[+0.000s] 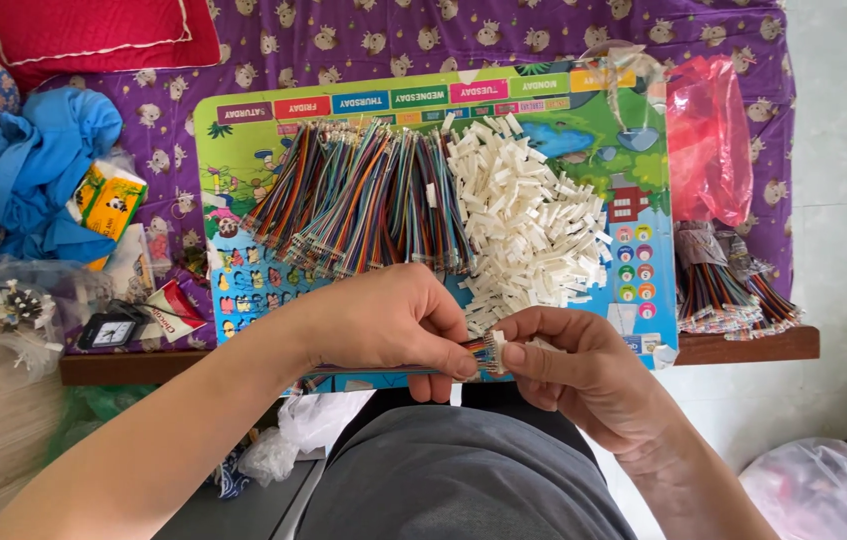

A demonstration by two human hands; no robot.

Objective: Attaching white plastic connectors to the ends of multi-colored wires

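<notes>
A red plastic bag [708,140] lies just right of the colourful board [243,190]. Left of that board sit crumpled blue cloth [38,165] and a small clock [109,331].

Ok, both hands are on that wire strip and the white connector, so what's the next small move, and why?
Probably push the wire strip the last bit into the white connector. The left hand pinches the wire ends right at the connector, which the right hand holds against them; whether they are seated cannot be told.
</notes>
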